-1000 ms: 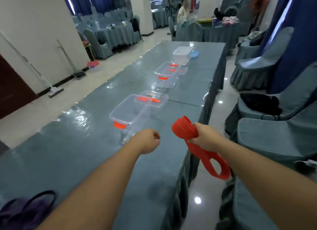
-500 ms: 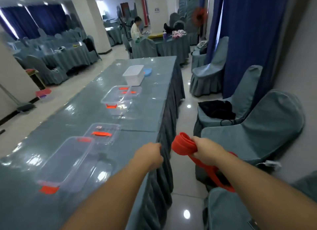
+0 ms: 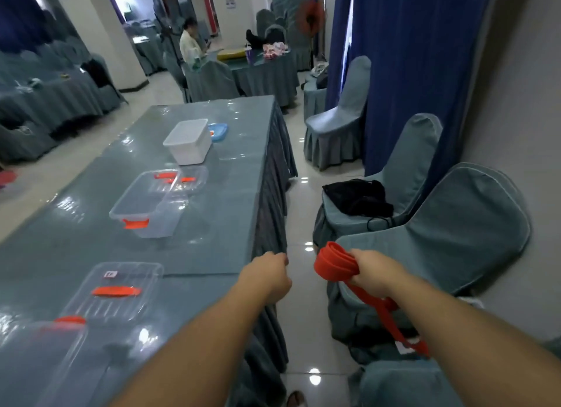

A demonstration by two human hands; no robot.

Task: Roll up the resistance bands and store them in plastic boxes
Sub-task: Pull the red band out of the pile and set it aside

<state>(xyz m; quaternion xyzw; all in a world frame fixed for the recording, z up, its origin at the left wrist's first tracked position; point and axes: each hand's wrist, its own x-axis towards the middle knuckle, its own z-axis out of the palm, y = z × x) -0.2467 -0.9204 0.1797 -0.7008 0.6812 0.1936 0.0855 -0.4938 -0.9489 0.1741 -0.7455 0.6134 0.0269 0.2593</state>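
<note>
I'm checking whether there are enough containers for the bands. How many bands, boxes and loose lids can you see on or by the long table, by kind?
Red resistance band, partly rolled, held in the right hand: 1
Clear boxes with orange latches: 2
White box: 1
Clear lids with orange handles: 2
Blue lid: 1
Total: 7

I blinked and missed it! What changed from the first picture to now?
The view swung right and moved along the table, so both hands now hang past its edge, over the floor. Nothing was grabbed or dropped: the right hand still grips the half-rolled red band, the left hand stays curled, empty.
</note>
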